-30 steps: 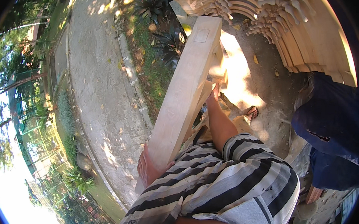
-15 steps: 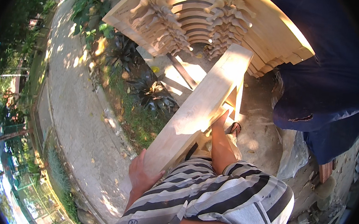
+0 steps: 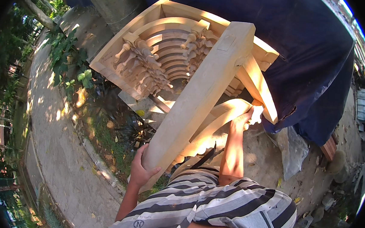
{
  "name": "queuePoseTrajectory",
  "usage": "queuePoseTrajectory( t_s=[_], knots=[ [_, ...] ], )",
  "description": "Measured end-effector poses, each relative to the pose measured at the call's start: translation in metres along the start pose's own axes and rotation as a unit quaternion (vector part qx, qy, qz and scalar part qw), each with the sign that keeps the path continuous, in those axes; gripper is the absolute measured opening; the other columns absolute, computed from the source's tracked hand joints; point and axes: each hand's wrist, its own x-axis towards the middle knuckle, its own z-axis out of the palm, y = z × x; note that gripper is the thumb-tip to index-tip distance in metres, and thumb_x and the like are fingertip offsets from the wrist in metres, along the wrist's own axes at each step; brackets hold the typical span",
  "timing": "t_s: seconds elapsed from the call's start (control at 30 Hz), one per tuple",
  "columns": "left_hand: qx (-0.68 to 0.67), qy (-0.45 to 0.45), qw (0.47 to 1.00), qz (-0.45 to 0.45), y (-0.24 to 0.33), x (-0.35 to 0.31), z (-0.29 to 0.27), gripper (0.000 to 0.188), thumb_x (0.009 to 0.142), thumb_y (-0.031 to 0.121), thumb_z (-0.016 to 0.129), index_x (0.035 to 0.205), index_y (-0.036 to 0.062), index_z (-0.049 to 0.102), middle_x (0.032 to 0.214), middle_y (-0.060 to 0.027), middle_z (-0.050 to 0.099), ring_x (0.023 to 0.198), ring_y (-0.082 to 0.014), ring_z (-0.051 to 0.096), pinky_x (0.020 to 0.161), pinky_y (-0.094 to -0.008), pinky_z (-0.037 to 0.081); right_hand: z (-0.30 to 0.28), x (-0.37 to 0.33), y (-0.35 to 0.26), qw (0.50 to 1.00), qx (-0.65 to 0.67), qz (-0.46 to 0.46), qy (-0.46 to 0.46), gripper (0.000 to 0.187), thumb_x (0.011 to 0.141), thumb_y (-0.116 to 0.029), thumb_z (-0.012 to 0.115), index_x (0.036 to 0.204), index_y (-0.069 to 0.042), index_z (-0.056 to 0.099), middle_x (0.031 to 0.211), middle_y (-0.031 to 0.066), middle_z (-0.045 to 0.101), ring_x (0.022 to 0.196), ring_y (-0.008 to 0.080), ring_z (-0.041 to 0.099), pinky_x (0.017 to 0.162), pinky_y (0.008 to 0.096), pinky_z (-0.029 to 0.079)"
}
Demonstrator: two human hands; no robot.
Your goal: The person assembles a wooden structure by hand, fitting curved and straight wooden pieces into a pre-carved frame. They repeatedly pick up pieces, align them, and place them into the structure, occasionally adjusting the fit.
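A pale, unfinished wooden furniture frame (image 3: 197,89) crosses the middle of the view, slanting from lower left to upper right. It has a long, thick plank side, a curved rail (image 3: 223,117) under it and a tapered piece jutting out at the right. My left hand (image 3: 143,168) is wrapped round the plank's near end, thumb on top. At the frame's right side, my right hand (image 3: 243,118) grips the end of the curved rail; its fingers are partly hidden. Just beyond lies a stack of similar curved wooden frames (image 3: 133,28) with rows of turned spindles (image 3: 145,68).
A dark blue tarp (image 3: 315,60) with a small tear hangs at the right, with clear plastic sheeting (image 3: 293,150) below it. Leafy plants (image 3: 64,57) and a kerb (image 3: 101,161) border a concrete path (image 3: 56,134) on the left. A thick trunk or post (image 3: 112,1) stands behind the stack.
The held frame has come up and turned, showing more of its curved rail and tapered piece. My right hand now appears farther right. The view has shifted, bringing more tarp into sight.
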Motion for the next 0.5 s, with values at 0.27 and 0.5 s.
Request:
queuePoseTrajectory(
  t_s=[0.27, 0.5],
  knots=[
    [-0.113, -0.006, 0.993, -0.016, 0.028, 0.053, -0.074, 0.102, 0.078, 0.068, 0.076, 0.158, 0.0147, 0.041, 0.139, -0.0137, 0.057, 0.13, -0.0309, 0.053, 0.112, -0.043, 0.04, 0.147, -0.097, 0.0, 0.968, 0.128, 0.072, -0.203, 0.068, 0.106, -0.057, 0.03, 0.145, -0.004, 0.048, 0.141, 0.018, 0.056, 0.125, 0.0339, 0.057, 0.106, 0.0503, 0.048],
    [-0.385, 0.055, 0.908, -0.158, -0.096, 0.07, -0.128, 0.062, 0.105, 0.059, 0.046, 0.132, 0.005, 0.059, 0.124, -0.0092, 0.066, 0.118, -0.0213, 0.062, 0.104, -0.0404, 0.049, 0.248, -0.19, 0.036, 0.951, 0.186, -0.006, -0.248, 0.067, 0.104, -0.059, 0.034, 0.148, -0.011, 0.048, 0.146, 0.0119, 0.053, 0.132, 0.0316, 0.053, 0.11, 0.0486, 0.045]
  ],
)
